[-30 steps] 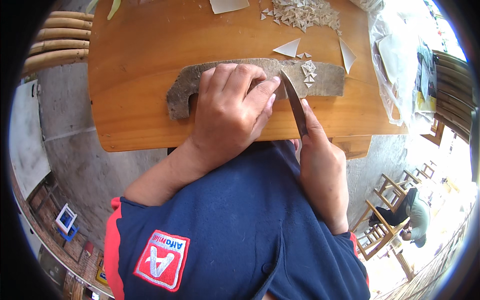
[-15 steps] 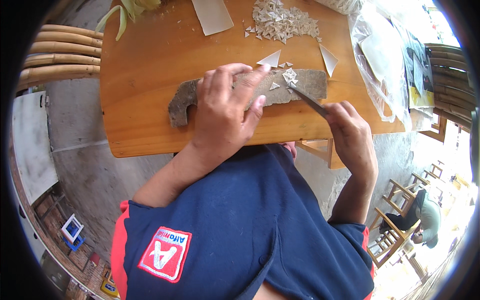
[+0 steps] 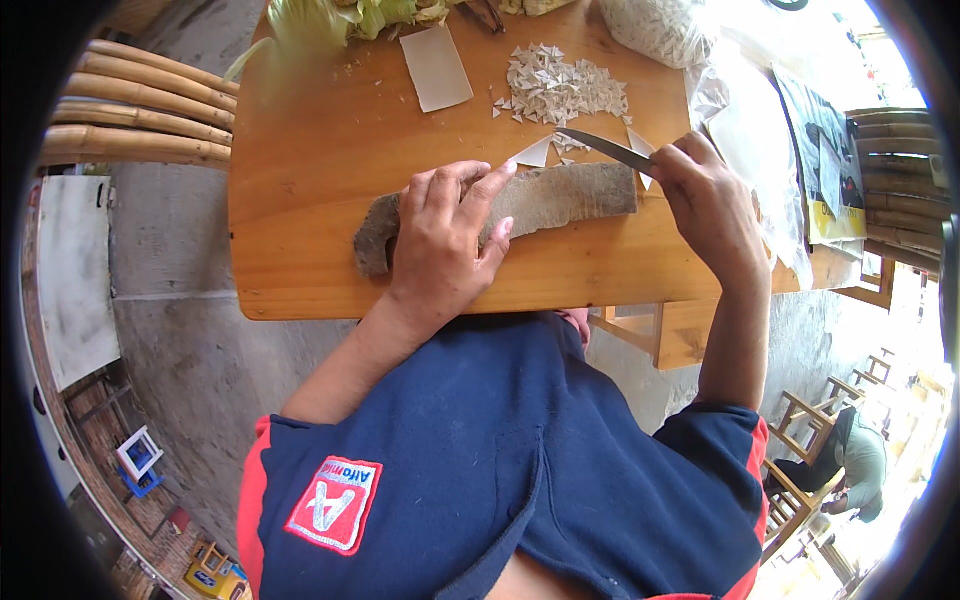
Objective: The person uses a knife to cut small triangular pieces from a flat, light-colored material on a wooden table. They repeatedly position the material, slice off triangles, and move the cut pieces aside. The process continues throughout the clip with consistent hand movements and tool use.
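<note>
My left hand (image 3: 447, 235) rests on a worn wooden board (image 3: 590, 190), fingers apart and lightly bent, its index fingertip near a white triangle (image 3: 530, 155). In my right hand (image 3: 720, 215) is a knife (image 3: 605, 146), its tip over small cut triangles (image 3: 570, 141) just beyond the board. A pile of tiny triangles (image 3: 560, 85) lies further back, left of which is a white rectangular sheet (image 3: 437, 68). Another pale piece (image 3: 637, 140) is partly behind the blade.
Green leaves (image 3: 355, 15) and a filled bag (image 3: 650, 30) sit at the table's back, clear plastic (image 3: 740, 180) at its right. Bamboo rails (image 3: 140, 100) flank the wooden table (image 3: 290, 250). At the lower right, another person (image 3: 855, 465) bends beside wooden chair frames.
My knife hand has risen rightward, carrying the blade from the board to beyond its far edge. The small triangles that were on the board now lie past it. The view has shifted slightly.
</note>
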A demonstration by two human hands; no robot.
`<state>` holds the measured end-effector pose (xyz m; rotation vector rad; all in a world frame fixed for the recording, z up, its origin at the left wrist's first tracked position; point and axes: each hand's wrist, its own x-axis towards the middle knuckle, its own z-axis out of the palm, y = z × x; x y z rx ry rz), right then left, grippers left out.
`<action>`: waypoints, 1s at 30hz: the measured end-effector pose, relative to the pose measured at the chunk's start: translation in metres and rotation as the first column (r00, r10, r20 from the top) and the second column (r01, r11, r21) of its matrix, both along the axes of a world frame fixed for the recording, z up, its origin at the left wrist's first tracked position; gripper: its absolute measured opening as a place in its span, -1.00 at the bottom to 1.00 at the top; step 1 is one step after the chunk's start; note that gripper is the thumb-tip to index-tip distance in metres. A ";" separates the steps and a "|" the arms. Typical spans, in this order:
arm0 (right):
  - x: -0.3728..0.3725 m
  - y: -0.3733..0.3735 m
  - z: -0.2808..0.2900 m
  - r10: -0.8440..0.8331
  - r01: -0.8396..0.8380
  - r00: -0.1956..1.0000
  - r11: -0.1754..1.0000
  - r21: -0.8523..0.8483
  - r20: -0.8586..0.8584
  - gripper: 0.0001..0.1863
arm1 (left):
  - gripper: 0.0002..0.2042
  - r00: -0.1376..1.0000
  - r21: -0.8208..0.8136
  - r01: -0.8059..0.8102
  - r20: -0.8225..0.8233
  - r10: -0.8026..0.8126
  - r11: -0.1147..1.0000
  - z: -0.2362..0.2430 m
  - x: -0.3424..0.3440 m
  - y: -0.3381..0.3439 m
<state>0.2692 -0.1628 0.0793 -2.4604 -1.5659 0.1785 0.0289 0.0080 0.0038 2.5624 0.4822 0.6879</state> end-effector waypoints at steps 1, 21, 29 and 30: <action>0.002 -0.001 0.003 0.018 -0.018 1.000 1.000 0.021 -0.021 -0.96 | -0.46 1.000 0.005 -0.001 -0.005 0.001 1.000 0.000 0.000 0.000; 0.035 0.006 -0.012 0.115 -0.124 0.986 0.990 -0.065 -0.120 -0.93 | -0.25 0.980 0.010 0.149 -0.132 -0.147 0.989 0.010 -0.025 0.007; 0.034 0.014 -0.015 -0.196 0.200 0.978 0.979 0.044 -0.077 -0.89 | -0.29 0.984 -0.074 0.147 -0.088 -0.154 0.986 0.019 -0.018 0.011; 0.032 0.012 -0.013 -0.184 0.190 0.976 0.981 0.037 -0.117 -0.88 | -0.33 0.986 -0.134 0.127 -0.093 -0.140 0.983 0.020 -0.015 0.013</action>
